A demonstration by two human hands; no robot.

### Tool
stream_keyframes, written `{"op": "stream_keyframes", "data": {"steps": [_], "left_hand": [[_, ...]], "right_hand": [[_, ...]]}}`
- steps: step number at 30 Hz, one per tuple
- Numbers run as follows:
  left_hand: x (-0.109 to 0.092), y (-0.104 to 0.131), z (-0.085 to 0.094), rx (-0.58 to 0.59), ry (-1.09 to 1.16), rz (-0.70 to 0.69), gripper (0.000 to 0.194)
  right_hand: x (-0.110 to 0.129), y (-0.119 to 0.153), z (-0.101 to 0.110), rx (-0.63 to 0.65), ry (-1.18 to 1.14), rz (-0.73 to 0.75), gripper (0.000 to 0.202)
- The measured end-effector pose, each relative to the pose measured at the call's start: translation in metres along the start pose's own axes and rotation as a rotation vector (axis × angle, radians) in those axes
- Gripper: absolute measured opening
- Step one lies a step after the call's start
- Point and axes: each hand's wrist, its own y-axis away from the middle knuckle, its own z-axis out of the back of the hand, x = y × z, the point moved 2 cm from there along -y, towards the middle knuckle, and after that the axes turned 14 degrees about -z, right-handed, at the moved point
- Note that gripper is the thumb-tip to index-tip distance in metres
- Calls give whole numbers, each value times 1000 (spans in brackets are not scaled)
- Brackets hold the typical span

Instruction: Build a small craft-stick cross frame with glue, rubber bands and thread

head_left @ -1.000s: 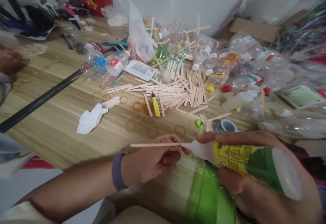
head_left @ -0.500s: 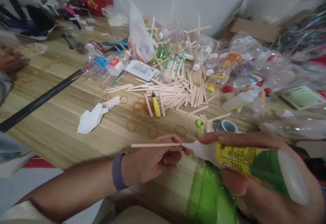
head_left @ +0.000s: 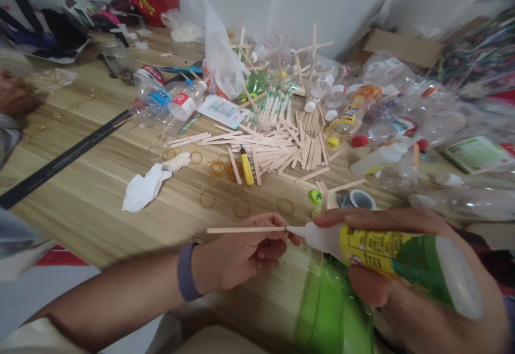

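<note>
My left hand [head_left: 251, 246] pinches a wooden craft stick [head_left: 241, 230] near its right end, and the stick points left, roughly level. In my right hand [head_left: 434, 300] is a glue bottle [head_left: 374, 252] with a yellow and green label, tipped on its side. Its narrow white nozzle meets the stick's right end at my left fingertips; whether glue is coming out is too small to tell. Under the bottle stands a green plastic bottle [head_left: 333, 305], partly hidden by my right hand.
Craft sticks [head_left: 277, 150] lie heaped mid-table near a yellow-handled tool [head_left: 247, 167] and rubber bands [head_left: 217, 167]. Plastic bottles [head_left: 434, 123] crowd the right side. A crumpled tissue [head_left: 145, 187] lies left. Another person's hand [head_left: 14, 94] is at the far left edge.
Almost nothing differs. The glue bottle's rear end has shifted very slightly left in my right hand, while its nozzle stays at the craft stick's end.
</note>
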Motion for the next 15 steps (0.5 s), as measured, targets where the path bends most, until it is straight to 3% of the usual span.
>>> {"op": "stream_keyframes", "data": {"steps": [6, 15], "left_hand": [[1, -1, 2, 12, 4, -13, 18], [1, -1, 2, 12, -3, -15, 19]], "right_hand": [[-2, 1, -1, 143, -56, -10, 26], [-3, 1, -4, 115, -94, -2, 24]]}}
